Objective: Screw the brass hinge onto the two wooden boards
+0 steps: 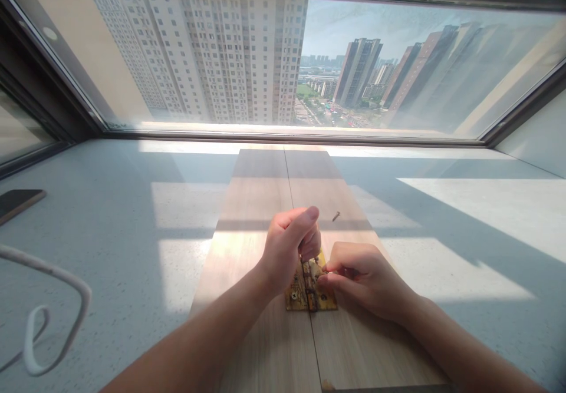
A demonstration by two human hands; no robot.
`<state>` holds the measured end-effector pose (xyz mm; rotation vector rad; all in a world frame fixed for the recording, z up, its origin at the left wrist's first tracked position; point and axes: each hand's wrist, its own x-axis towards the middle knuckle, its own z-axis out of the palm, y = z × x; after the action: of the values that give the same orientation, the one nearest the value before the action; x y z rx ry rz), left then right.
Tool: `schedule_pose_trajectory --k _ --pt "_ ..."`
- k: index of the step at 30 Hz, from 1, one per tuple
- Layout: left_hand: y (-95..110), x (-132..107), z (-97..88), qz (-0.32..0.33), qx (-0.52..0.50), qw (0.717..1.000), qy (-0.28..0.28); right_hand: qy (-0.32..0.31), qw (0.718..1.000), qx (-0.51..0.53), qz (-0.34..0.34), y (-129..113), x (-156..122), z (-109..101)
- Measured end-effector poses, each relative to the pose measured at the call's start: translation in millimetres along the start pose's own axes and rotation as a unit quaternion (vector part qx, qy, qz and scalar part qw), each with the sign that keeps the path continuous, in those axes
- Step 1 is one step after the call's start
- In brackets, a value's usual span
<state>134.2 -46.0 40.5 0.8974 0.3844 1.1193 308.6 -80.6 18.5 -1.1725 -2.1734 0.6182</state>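
Hinge (pixel 311 291): We see it lying across the seam between two wooden boards (pixel 265 195), partly covered from above.
Handling: We judge it light, stiff and hard to break, perhaps rough with wear; its leaves' outer edges offer the best hold.
Left hand (pixel 292 241): Our fingers are curled into a fist over the hinge; whether they wrap around something, we cannot tell.
Right hand (pixel 365 270): Our thumb and forefinger come close together at the hinge's right side; we cannot tell whether they pinch anything.
Loose screw (pixel 336 216): It lies near our hands.
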Motion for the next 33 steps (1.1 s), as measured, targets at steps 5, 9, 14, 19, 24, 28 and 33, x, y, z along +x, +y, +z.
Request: schedule_pose_trajectory --k 5,9,14,19,24,28,33 --pt "11 2 1.6 0.001 -0.054 0.998 0.038 0.006 0.999 0.035 -0.027 4 -1 -1" --pt "24 5 0.8 0.03 -0.076 0.994 0.069 -0.016 0.998 0.064 0.001 1 -2 -3" --pt "27 5 1.2 0.009 -0.053 0.997 0.063 -0.012 0.998 0.058 0.029 1 -1 0" --pt "18 1 5.1 -0.023 -0.032 0.999 0.031 0.021 0.99 0.116 0.075 6 -2 -1" --pt "9 -2 9.5 -0.025 0.018 1.0 0.006 0.059 0.974 0.166 0.144 6 -1 -2" --pt "4 -4 7.3 0.012 0.05 0.999 -0.016 0.049 0.988 0.111 0.098 4 0 -2" --pt "3 -4 4.7 0.018 0.074 0.997 -0.02 0.05 0.989 0.101 0.1 4 2 -2"
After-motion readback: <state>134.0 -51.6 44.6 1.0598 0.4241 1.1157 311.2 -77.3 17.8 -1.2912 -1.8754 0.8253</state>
